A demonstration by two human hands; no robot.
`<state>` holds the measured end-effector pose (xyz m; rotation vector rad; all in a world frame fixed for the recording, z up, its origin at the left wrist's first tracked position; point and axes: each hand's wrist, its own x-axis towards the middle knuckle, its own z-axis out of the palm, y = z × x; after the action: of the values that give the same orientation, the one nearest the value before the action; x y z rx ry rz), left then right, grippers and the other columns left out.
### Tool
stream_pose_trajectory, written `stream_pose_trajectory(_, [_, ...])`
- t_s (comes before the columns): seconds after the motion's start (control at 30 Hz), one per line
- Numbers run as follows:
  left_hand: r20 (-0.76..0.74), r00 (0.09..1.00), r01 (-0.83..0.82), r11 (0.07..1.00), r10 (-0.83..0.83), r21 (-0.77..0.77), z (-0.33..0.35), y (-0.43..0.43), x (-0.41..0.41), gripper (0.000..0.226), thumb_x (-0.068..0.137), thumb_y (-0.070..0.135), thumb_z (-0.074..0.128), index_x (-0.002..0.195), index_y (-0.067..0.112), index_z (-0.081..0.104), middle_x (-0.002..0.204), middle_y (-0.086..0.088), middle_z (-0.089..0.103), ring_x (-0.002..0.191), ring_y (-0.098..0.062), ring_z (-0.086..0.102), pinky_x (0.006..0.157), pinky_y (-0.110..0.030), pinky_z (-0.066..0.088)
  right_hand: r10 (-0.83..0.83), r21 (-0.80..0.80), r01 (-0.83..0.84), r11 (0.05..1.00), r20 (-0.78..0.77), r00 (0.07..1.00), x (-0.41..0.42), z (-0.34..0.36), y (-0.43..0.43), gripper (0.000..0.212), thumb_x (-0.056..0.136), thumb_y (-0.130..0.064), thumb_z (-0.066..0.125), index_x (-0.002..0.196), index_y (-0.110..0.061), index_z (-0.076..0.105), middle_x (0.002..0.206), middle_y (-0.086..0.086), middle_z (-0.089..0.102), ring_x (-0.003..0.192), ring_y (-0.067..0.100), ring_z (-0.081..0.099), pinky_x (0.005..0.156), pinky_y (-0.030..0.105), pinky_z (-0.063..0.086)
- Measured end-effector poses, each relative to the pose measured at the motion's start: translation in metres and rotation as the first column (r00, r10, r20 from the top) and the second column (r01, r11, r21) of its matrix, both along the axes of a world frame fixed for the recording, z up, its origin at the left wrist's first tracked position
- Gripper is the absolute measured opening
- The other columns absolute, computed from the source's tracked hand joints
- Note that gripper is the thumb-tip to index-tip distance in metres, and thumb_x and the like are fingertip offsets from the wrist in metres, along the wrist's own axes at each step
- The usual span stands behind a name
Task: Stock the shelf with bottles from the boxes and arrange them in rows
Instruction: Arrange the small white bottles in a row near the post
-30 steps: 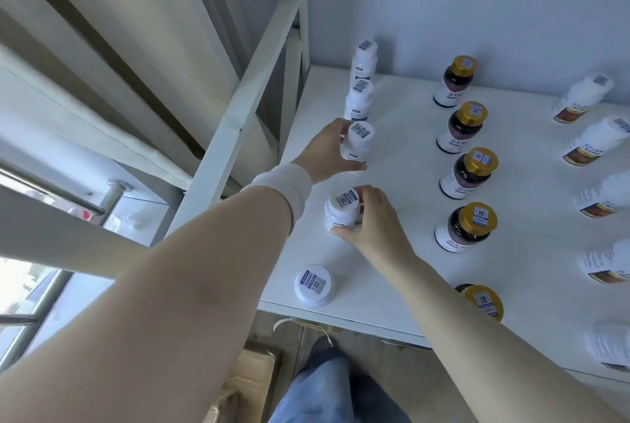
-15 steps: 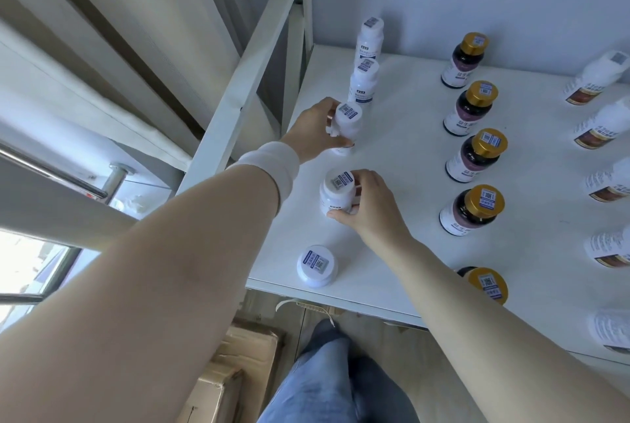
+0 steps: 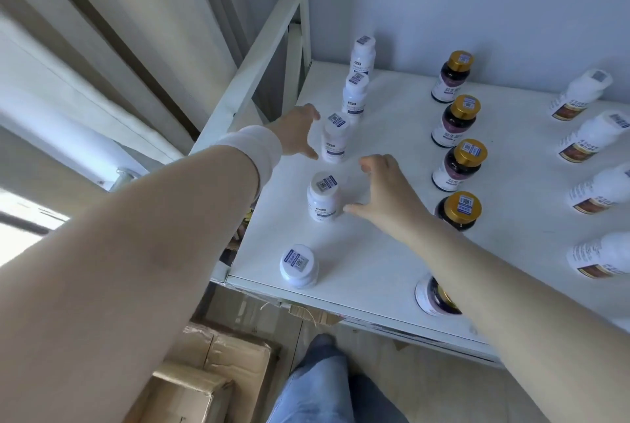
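A row of several white bottles runs front to back along the left side of the white shelf [image 3: 381,252]. My left hand [image 3: 296,131] is open just left of the third white bottle [image 3: 334,139], fingers spread and off it. My right hand [image 3: 385,194] is open just right of the fourth white bottle [image 3: 323,196], thumb close to its base. The front white bottle [image 3: 299,265] stands near the shelf edge. A row of dark gold-capped bottles [image 3: 458,167] stands in the middle, the front one partly hidden by my right forearm.
White bottles with brown labels [image 3: 595,136] form a row at the right. The shelf's white frame post [image 3: 252,71] rises at the left. Cardboard boxes [image 3: 211,375] sit on the floor below, beside my jeans-clad leg [image 3: 317,385]. A grey wall backs the shelf.
Both hands have let go of the white bottles they held and opened, drawing slightly away. The two bottles now stand free in the row.
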<state>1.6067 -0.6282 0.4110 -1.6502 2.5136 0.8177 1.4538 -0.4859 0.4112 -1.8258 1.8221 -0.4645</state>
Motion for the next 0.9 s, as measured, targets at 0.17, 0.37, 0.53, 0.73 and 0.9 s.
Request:
stream_pose_trajectory(0.17, [0.362, 0.928, 0.164, 0.968, -0.086, -0.191, 0.032, -0.02, -0.006, 0.072, 0.078, 0.016, 0.075, 0.138, 0.009, 0.034, 0.136, -0.013, 0.044, 0.125, -0.032, 0.045, 0.103, -0.044, 0.04, -0.038, -0.062, 0.02, 0.998, -0.304, 0.952, -0.047, 0.035, -0.04, 0.067, 0.075, -0.02, 0.074, 0.129, -0.003, 0.039, 0.128, 0.017, 0.038, 0.121, 0.034, 0.04, 0.094, 0.039, 0.039])
stream_pose_trajectory(0.37, [0.528, 0.845, 0.263, 0.926, -0.086, -0.271, 0.044, -0.072, -0.028, 0.069, 0.08, 0.013, 0.072, 0.137, 0.005, 0.035, 0.135, -0.016, 0.043, 0.124, -0.034, 0.045, 0.096, -0.041, 0.042, -0.064, -0.019, 0.063, 0.998, -0.482, 0.874, -0.07, 0.042, -0.097, 0.07, 0.076, -0.017, 0.073, 0.132, 0.001, 0.034, 0.13, 0.022, 0.036, 0.122, 0.037, 0.038, 0.096, 0.043, 0.04])
stream_pose_trajectory(0.53, [0.521, 0.843, 0.304, 0.918, -0.134, -0.255, 0.036, -0.121, -0.047, 0.064, 0.081, 0.012, 0.07, 0.134, 0.003, 0.036, 0.133, -0.017, 0.042, 0.12, -0.034, 0.047, 0.092, -0.04, 0.042, -0.076, 0.01, 0.093, 0.996, -0.486, 0.87, -0.07, 0.034, -0.141, 0.066, 0.078, -0.015, 0.072, 0.131, -0.002, 0.035, 0.13, 0.02, 0.037, 0.122, 0.035, 0.038, 0.091, 0.041, 0.042])
stream_pose_trajectory(0.73, [-0.145, 0.989, -0.022, 0.994, 0.006, -0.105, 0.019, -0.163, -0.074, 0.069, 0.077, 0.021, 0.075, 0.134, 0.008, 0.037, 0.13, -0.012, 0.049, 0.117, -0.027, 0.051, 0.098, -0.034, 0.042, -0.104, 0.038, 0.116, 0.993, -0.236, 0.966, -0.055, 0.007, -0.166, 0.074, 0.071, -0.029, 0.077, 0.129, -0.007, 0.038, 0.127, 0.012, 0.04, 0.121, 0.03, 0.041, 0.09, 0.036, 0.04])
stream_pose_trajectory(0.9, [-0.43, 0.899, -0.058, 0.996, 0.082, 0.069, 0.004, -0.176, -0.092, 0.075, 0.075, 0.018, 0.078, 0.138, 0.013, 0.036, 0.131, -0.009, 0.05, 0.115, -0.022, 0.054, 0.099, -0.029, 0.041, -0.195, 0.071, 0.191, 0.979, 0.054, 0.979, -0.04, -0.017, -0.17, 0.078, 0.066, -0.031, 0.081, 0.128, -0.011, 0.039, 0.127, 0.008, 0.042, 0.12, 0.022, 0.043, 0.095, 0.034, 0.041])
